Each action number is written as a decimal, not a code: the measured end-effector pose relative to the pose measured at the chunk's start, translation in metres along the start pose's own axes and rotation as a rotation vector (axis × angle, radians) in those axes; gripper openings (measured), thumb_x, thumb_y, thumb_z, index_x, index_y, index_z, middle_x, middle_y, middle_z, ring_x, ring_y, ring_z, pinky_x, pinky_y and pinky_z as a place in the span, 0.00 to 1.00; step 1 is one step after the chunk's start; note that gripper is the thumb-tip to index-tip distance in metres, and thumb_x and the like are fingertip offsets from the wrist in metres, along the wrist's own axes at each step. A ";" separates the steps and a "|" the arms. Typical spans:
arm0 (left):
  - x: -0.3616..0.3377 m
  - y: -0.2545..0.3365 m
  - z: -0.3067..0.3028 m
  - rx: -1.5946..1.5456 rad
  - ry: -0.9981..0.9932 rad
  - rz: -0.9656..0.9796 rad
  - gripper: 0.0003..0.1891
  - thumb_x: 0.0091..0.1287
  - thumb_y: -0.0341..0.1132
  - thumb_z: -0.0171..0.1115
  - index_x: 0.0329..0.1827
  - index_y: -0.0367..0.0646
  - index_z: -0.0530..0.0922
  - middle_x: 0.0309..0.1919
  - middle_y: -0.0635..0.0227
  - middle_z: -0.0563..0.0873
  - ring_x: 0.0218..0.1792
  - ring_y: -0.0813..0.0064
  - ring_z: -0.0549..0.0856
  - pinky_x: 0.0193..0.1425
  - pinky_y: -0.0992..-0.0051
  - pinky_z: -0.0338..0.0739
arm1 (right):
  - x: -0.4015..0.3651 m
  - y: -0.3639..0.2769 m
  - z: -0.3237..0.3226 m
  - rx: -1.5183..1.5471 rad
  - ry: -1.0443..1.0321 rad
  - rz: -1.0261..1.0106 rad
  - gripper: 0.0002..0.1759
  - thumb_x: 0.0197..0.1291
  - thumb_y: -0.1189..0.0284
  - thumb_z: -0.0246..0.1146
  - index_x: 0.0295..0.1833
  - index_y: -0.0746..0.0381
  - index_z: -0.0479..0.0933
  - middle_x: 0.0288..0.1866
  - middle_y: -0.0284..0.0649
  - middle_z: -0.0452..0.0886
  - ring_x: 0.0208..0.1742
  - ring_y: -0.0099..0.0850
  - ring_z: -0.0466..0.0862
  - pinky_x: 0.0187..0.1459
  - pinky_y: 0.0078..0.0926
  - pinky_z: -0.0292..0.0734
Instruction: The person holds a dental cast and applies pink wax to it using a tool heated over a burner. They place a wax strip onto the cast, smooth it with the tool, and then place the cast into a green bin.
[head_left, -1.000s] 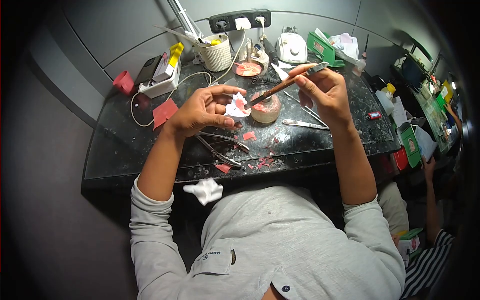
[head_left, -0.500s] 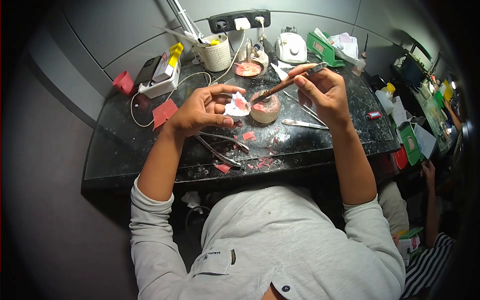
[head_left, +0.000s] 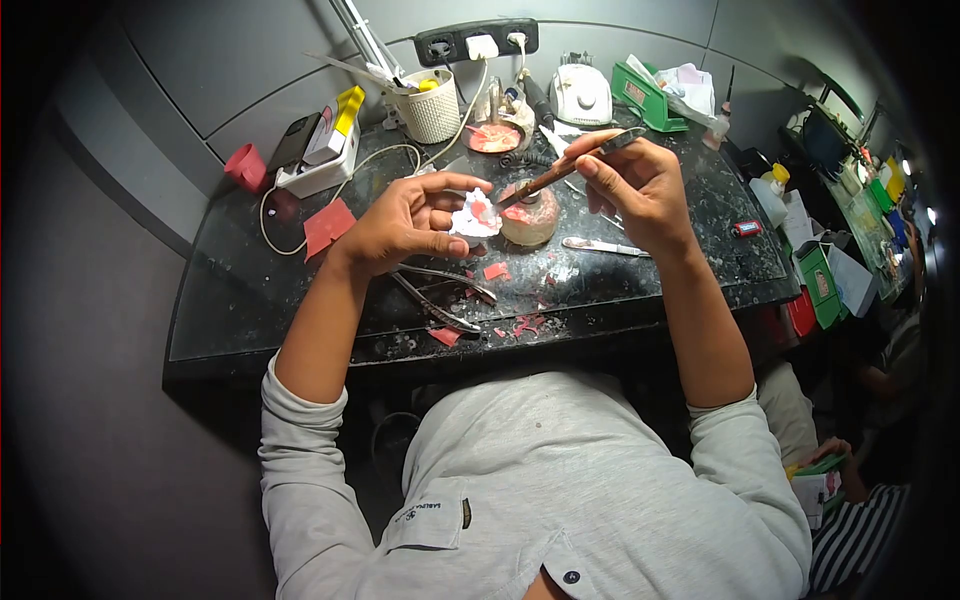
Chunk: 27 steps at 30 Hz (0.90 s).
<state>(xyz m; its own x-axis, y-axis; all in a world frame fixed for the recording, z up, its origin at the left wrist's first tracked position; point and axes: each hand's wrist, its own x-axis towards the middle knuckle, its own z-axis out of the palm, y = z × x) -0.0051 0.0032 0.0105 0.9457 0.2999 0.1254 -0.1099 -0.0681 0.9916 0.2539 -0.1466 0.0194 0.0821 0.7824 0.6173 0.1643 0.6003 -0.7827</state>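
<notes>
My left hand (head_left: 412, 218) grips a small white plaster cast (head_left: 474, 226) with a patch of pink wax on it, thumb below and index finger above. My right hand (head_left: 640, 190) holds a wax knife (head_left: 552, 178) with a brown handle. Its blade slants down to the left, and the tip is at the cast's right edge; contact cannot be made out. Just behind the blade stands a round, wax-smeared burner (head_left: 531, 222). Beneath my right hand lies a knife with a pale handle (head_left: 604, 246). Metal tongs (head_left: 440, 302) rest below my left hand.
Pink wax scraps (head_left: 497, 271) and a wax sheet (head_left: 328, 227) lie on the dark bench (head_left: 250, 325). Behind are a woven cup (head_left: 430, 105), a dish of pink wax (head_left: 494, 137), a white device (head_left: 581, 95) and a green bin (head_left: 648, 96). Another person's striped sleeve (head_left: 862, 530) shows at right.
My right hand has shifted slightly left with the wax knife, its tip closer in on the cast. My left hand stays almost still. At right, the other person's arm has moved.
</notes>
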 end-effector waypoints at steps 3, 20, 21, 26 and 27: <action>0.000 -0.001 -0.001 -0.004 0.007 -0.020 0.40 0.53 0.20 0.77 0.71 0.28 0.68 0.59 0.59 0.78 0.56 0.71 0.85 0.63 0.66 0.86 | 0.001 0.002 0.004 -0.001 0.033 -0.024 0.08 0.71 0.76 0.65 0.50 0.68 0.83 0.39 0.36 0.87 0.29 0.16 0.79 0.28 0.13 0.72; -0.002 0.003 0.000 0.033 0.018 -0.013 0.41 0.52 0.23 0.79 0.71 0.32 0.70 0.57 0.63 0.80 0.54 0.75 0.85 0.62 0.73 0.83 | 0.002 0.000 -0.003 -0.012 0.076 -0.054 0.08 0.71 0.76 0.65 0.49 0.69 0.84 0.34 0.36 0.86 0.27 0.16 0.78 0.27 0.15 0.72; -0.002 0.003 0.001 0.052 0.034 -0.012 0.41 0.52 0.23 0.80 0.71 0.33 0.71 0.58 0.64 0.80 0.54 0.77 0.84 0.60 0.74 0.83 | 0.003 0.000 -0.004 0.004 0.139 -0.092 0.08 0.70 0.76 0.65 0.49 0.70 0.84 0.33 0.36 0.85 0.26 0.17 0.78 0.27 0.15 0.72; 0.000 0.001 0.001 0.125 0.050 0.016 0.40 0.51 0.23 0.80 0.71 0.35 0.72 0.57 0.67 0.80 0.55 0.78 0.82 0.57 0.77 0.84 | 0.005 0.001 -0.014 -0.078 0.358 -0.035 0.07 0.68 0.76 0.67 0.44 0.70 0.84 0.28 0.34 0.84 0.23 0.16 0.76 0.25 0.15 0.69; 0.000 0.002 0.001 0.136 0.059 0.014 0.40 0.52 0.22 0.80 0.70 0.36 0.72 0.58 0.67 0.80 0.56 0.78 0.81 0.56 0.78 0.85 | 0.005 0.002 -0.017 -0.087 0.376 -0.013 0.07 0.68 0.76 0.67 0.43 0.70 0.84 0.28 0.34 0.84 0.22 0.15 0.75 0.24 0.15 0.68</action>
<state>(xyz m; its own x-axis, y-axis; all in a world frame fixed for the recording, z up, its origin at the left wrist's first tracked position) -0.0054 0.0018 0.0121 0.9242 0.3536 0.1445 -0.0765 -0.1993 0.9769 0.2709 -0.1442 0.0225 0.4319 0.6495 0.6258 0.2490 0.5810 -0.7749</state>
